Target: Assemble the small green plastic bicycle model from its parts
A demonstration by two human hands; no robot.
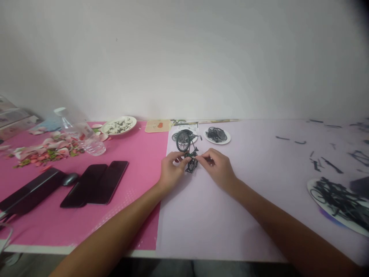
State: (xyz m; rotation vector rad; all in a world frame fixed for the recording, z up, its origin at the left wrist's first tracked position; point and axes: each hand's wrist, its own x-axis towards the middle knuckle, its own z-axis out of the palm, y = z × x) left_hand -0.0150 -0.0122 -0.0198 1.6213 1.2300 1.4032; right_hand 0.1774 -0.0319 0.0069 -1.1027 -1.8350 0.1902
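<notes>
A small black model bicycle is held upright over the pale lilac table, its spoked wheel pointing away from me. My left hand pinches the frame from the left side. From the right, my right hand has its thumb and index finger pressed together at the bicycle's middle. Any small part between those fingertips is too tiny to make out. Just behind the model, a white plate is partly covered by the wheel. Another white plate with thin black parts stands to its right.
On the pink mat at left lie two phones, a black case, a clear bottle, petals and a plate of white bits. A fly swatter lies by the wall. Loose black parts and a heaped plate are at right.
</notes>
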